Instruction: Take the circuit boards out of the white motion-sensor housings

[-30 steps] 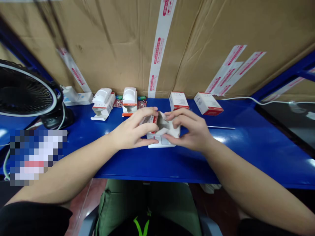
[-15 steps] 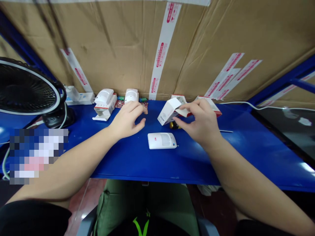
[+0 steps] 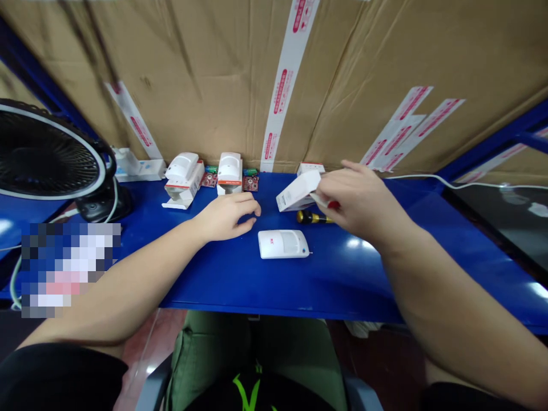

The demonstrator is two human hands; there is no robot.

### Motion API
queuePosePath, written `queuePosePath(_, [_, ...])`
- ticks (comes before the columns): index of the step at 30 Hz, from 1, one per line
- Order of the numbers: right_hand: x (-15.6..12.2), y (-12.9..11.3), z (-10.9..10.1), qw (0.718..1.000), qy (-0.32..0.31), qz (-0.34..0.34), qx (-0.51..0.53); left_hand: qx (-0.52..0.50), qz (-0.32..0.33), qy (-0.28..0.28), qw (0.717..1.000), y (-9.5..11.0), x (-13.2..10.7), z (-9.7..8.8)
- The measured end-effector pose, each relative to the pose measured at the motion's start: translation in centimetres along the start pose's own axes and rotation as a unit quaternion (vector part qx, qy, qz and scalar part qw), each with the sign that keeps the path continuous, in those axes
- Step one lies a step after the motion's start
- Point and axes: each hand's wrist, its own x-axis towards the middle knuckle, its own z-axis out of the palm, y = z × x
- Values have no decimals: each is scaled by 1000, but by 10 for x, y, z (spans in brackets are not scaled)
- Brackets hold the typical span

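My right hand (image 3: 353, 200) is closed on the end of a small white cardboard box (image 3: 298, 191), which tilts over the desk. Its fingertips are partly hidden behind the box's flap. A black-and-yellow screwdriver (image 3: 312, 217) lies just below, its far part covered by my right hand. Over the desk to the left, my left hand (image 3: 229, 217) holds nothing, thumb and fingers curved apart. Between and nearer to me, a white motion detector (image 3: 283, 244) with a red mark lies flat.
Two white detectors (image 3: 182, 166) (image 3: 230, 166) rest on small boxes at the back, with red circuit boards (image 3: 250, 183) and green batteries nearby. Another small box (image 3: 310, 167) stands behind the held one. A black fan (image 3: 47, 154) is at left; a cardboard wall (image 3: 214, 80) closes the back.
My right hand has shifted right and closed further over the box's end, and the box leans lower. My left hand has drawn slightly towards me. More of the screwdriver handle shows.
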Motion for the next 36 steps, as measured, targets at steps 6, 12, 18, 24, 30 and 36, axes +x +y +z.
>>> queuePosePath(6, [35,7,33,997,73,21,-24,2,-10,-15,1000,-2,0,3])
queuePosePath(12, [39,-17,58,996,-7,-21,-85,-8,-5,-24,1000,-2,0,4])
queuePosePath(18, [30,-15,62,989,-112,-94,9,-11,2,-28,1000,-3,1,4])
queuePosePath(24, [36,12,68,986,-95,-63,121,-24,17,-17,999,-1,1,5])
queuePosePath(30, [44,27,78,986,-143,70,50,-48,20,-40,998,1,1,5])
queuePosePath(36, [53,31,82,983,-166,67,49,-74,42,-53,995,1,1,6])
